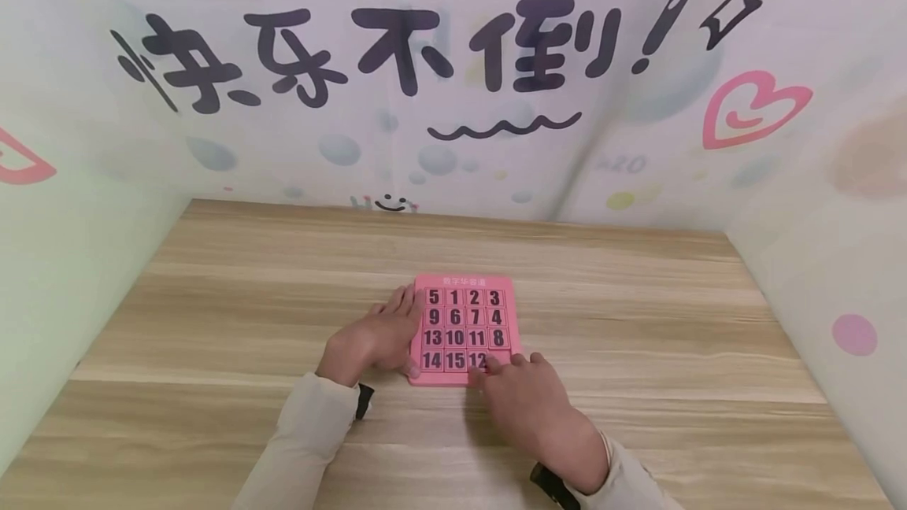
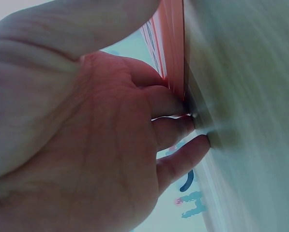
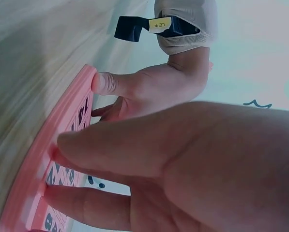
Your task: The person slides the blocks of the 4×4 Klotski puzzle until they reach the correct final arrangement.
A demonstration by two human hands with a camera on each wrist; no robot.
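A pink sliding number puzzle (image 1: 464,281) lies flat on the table. Its rows read 5 1 2 3, 9 6 7 4, 13 10 11 8, and 14 15 12, with a gap at the lower right. My left hand (image 1: 386,337) rests along the board's left side, thumb on the near left corner; the left wrist view shows the fingers (image 2: 178,164) extended against the edge and down to the table. The right hand (image 1: 527,404) has thumb and index finger at the 12 tile (image 1: 476,360), partly covering it. In the right wrist view these fingers (image 3: 86,200) touch the board.
The wood-grain table (image 1: 638,313) extends around the puzzle. Behind it hangs a pale printed backdrop (image 1: 425,116) with large black characters, and similar panels rise at both sides. A dark strap (image 1: 364,401) sits on the left wrist, another (image 1: 554,486) on the right.
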